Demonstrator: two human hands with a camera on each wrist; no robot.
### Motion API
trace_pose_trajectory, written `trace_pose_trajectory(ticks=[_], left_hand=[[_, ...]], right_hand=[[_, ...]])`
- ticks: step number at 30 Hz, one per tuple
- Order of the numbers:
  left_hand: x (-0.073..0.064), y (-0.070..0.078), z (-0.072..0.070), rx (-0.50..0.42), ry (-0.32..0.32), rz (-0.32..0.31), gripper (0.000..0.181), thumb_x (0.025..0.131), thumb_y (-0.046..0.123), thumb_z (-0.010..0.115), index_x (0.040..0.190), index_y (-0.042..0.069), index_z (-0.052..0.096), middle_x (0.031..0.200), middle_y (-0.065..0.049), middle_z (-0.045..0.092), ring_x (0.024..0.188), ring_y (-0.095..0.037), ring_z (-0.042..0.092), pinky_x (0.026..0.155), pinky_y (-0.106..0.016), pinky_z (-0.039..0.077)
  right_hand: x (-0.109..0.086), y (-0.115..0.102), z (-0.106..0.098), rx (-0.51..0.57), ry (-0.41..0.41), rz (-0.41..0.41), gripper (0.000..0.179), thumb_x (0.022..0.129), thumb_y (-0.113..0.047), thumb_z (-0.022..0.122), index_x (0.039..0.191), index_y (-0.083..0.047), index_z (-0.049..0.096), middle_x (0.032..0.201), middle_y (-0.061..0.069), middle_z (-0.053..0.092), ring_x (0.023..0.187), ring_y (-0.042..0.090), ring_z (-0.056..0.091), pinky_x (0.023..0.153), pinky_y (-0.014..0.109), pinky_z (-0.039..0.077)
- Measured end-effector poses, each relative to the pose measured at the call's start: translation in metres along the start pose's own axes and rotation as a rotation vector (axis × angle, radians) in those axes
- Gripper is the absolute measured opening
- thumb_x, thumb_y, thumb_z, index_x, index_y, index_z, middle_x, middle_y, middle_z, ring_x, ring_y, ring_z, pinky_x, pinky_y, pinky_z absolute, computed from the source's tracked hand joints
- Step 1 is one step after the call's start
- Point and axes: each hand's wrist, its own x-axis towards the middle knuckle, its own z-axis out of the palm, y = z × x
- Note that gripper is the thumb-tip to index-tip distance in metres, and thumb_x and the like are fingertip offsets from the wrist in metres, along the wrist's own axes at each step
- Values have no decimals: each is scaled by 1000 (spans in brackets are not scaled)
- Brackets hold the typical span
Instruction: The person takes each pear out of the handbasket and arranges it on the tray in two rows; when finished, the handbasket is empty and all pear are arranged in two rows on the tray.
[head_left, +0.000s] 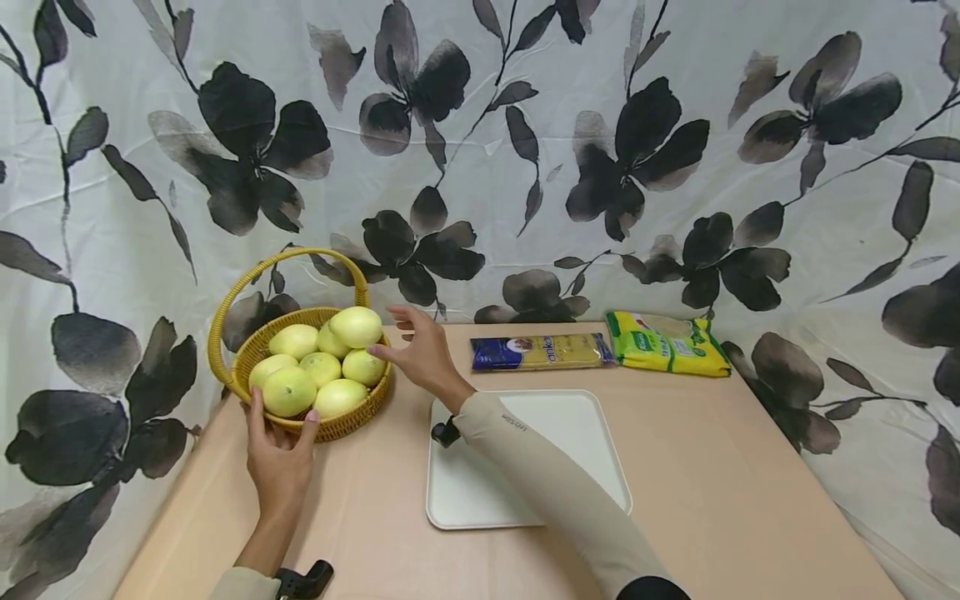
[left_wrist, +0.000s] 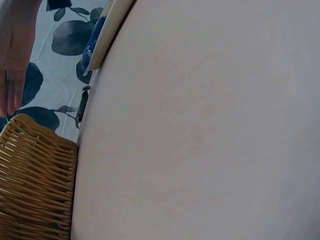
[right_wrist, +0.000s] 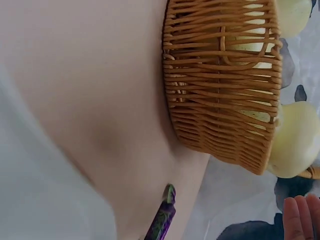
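A yellow wicker basket (head_left: 352, 425) with a tall hoop handle stands at the left of the table, heaped with several pale yellow-green, smooth, rounded fruits (head_left: 290, 392). My left hand (head_left: 279, 458) touches the basket's front, its thumb and index finger spread wide along the rim. At the basket's right side is my right hand (head_left: 423, 354), fingers extended and apart; its thumb tip lies by the fruits, and contact cannot be made out. The right wrist view shows the basket's woven wall (right_wrist: 220, 90) and, at the lower right, fingertips (right_wrist: 300, 215) held straight.
A white tray (head_left: 525, 492) lies under my right forearm. Behind it are a blue and clear pasta packet (head_left: 540, 352) and a yellow-green bag (head_left: 667, 343). A slim purple-green patterned thing (right_wrist: 161, 220) shows in the right wrist view. A floral curtain (head_left: 525, 167) hangs behind.
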Motion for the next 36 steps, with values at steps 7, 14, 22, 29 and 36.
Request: trace_pose_trajectory(ticks=[7,14,22,29,36], left_hand=[[-1,0,0,14,8,-1,95,101,8,71,172,29,13,181,1,5,166,-26,13,127,-23,28],[1,-4,-1,15,17,3,94,101,7,71,172,28,14,181,1,5,166,-26,14,127,-24,28],[3,-8,-1,10,20,13,95,100,7,72,172,27,14,181,2,5,166,-26,14,127,-23,28],[2,-7,-1,-10,21,37,94,99,6,73,172,26,16,181,1,7,166,-25,14,126,-21,28],[1,-5,-1,4,16,31,94,100,8,73,172,27,15,181,1,7,166,-24,15,126,-21,29]], right_hand=[[20,-3,21,9,-35,51,71,87,-31,91,150,-17,59,148,10,62,132,32,65,108,45,58],[33,-9,37,-66,-7,110,64,86,-33,92,144,-23,66,139,2,67,125,23,65,98,32,57],[38,-8,47,-89,14,174,64,84,-34,93,142,-25,68,134,0,69,118,18,63,92,29,55],[34,-5,43,-63,62,161,63,81,-31,96,139,-24,70,130,1,69,116,19,64,92,30,54],[26,-2,34,1,69,116,65,81,-29,96,140,-24,70,131,3,68,117,20,67,93,27,58]])
